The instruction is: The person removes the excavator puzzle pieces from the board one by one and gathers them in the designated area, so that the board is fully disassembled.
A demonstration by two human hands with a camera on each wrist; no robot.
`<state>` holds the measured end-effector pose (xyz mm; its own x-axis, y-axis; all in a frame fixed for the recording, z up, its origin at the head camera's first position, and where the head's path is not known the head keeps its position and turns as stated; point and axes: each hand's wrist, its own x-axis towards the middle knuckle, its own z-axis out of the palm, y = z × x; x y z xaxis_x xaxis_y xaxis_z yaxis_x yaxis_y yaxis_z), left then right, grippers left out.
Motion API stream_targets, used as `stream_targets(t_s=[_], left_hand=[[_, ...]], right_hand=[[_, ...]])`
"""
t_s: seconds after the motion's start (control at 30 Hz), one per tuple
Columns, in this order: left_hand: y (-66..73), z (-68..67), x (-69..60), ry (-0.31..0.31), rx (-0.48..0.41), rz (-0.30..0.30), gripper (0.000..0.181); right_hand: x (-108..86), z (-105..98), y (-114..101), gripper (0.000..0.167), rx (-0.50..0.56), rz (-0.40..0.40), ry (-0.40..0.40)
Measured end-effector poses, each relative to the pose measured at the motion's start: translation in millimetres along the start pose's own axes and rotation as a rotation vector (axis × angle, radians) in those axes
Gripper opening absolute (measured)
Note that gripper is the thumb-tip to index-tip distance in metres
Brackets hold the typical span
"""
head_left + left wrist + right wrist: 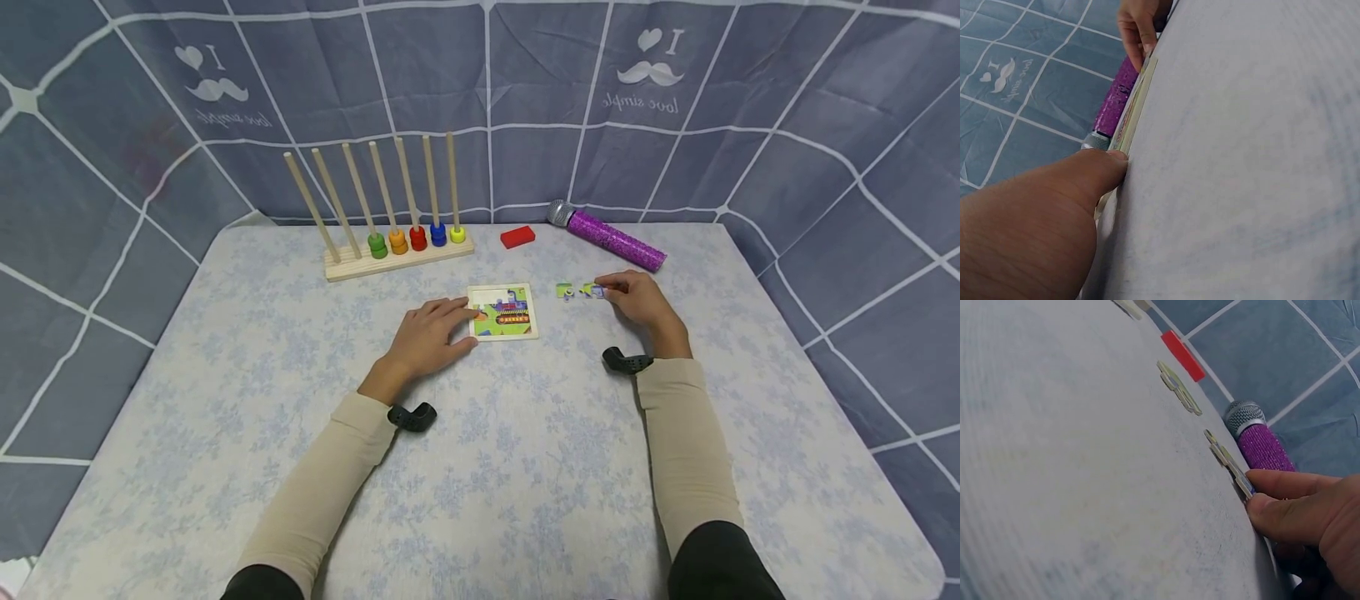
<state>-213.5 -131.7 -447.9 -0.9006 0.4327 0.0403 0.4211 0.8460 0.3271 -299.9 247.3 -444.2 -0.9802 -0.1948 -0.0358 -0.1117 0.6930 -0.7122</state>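
Observation:
A small wooden picture puzzle [517,337] in a pale frame lies on the table, its picture of bright green, red and purple parts, with a pale area along the top. My left hand [431,336] rests at its left side, fingertips over the edge and thumb at the near corner. In the left wrist view the thumb [1110,165] touches the frame's edge. My right hand [639,300] pinches a puzzle piece [1230,464] between thumb and forefinger, low over or on the table; contact is unclear. Another puzzle piece [565,291] lies flat to its left.
Behind the puzzle stands a wooden peg rack [401,260] with coloured beads on several of its upright pegs. A red block [517,237] and a purple glittery microphone [611,237] lie near the back edge. A tile-patterned grey-blue cloth [540,100] hangs behind the table.

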Motion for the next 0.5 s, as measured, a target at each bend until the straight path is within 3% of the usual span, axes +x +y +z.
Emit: stream_targets(t_s=[0.5], left_hand=[[-1.2,0.9,-0.2,0.001,0.002,0.000,0.055]], right_hand=[[-2.0,-0.2,2.6,0.030,-0.029,-0.040,0.007]])
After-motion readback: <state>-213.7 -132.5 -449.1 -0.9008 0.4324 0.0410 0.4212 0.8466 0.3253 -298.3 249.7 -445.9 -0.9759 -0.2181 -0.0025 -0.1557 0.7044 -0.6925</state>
